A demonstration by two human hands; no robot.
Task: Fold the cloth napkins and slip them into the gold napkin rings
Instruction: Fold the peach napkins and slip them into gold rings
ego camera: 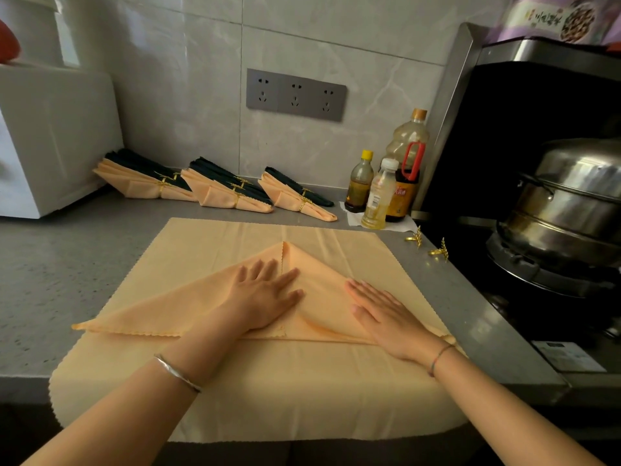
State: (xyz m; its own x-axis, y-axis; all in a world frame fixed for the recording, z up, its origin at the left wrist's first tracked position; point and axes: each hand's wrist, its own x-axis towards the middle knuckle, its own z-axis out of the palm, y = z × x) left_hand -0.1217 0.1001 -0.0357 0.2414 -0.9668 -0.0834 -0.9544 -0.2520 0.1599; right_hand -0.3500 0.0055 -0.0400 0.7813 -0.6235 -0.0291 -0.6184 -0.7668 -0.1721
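Observation:
A peach cloth napkin (322, 250) lies spread on the grey counter, and its near edge hangs over the front. On top of it a peach napkin is folded into a triangle (161, 307) with its tip pointing away from me. My left hand (265, 297) presses flat on the middle of the triangle. My right hand (383, 311) lies flat on its right flap. Two loose gold napkin rings (415, 237) (439, 251) sit at the counter's right edge. Three piles of folded peach and dark napkins in gold rings (232, 191) line the back wall.
Several bottles (381, 193) stand at the back right on a white paper. A stove with a stacked steel steamer pot (568, 200) fills the right. A white appliance (53, 136) stands at the back left. A grey socket strip (295, 94) is on the tiled wall.

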